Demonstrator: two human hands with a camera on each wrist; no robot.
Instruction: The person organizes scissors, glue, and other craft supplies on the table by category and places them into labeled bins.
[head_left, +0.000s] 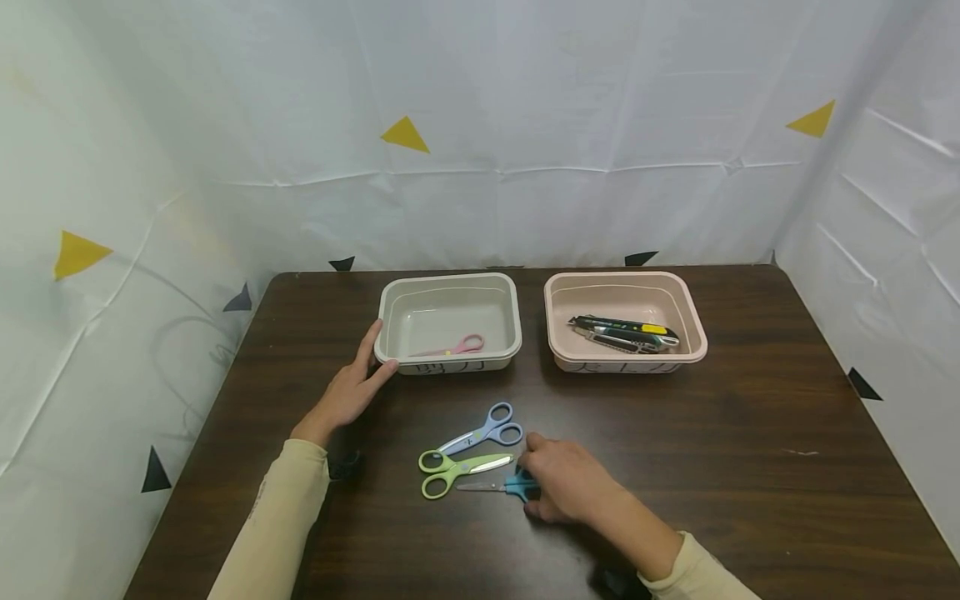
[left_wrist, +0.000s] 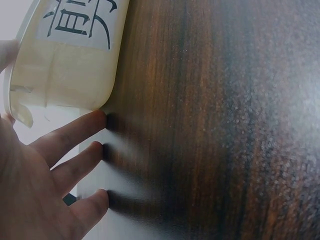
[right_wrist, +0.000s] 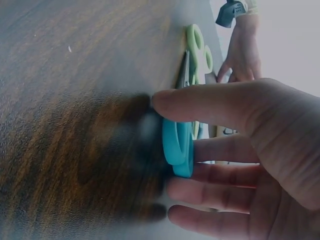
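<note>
One pair of blue scissors [head_left: 513, 485] lies just my side of the green scissors [head_left: 454, 471]; my right hand [head_left: 566, 482], thumb and fingers apart, straddles its handles. Best pinch both loops together, left hand [head_left: 347, 396] spread against the tray [head_left: 450, 317] beyond the green scissors.

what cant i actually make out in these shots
Teal scissors, head view: handles partly covered by the right hand.
Green scissors, right wrist view: partly hidden behind the thumb.
Label on the grey tray, left wrist view: cut off by the top edge.
Marks on the pink tray, head view: too small to read.
</note>
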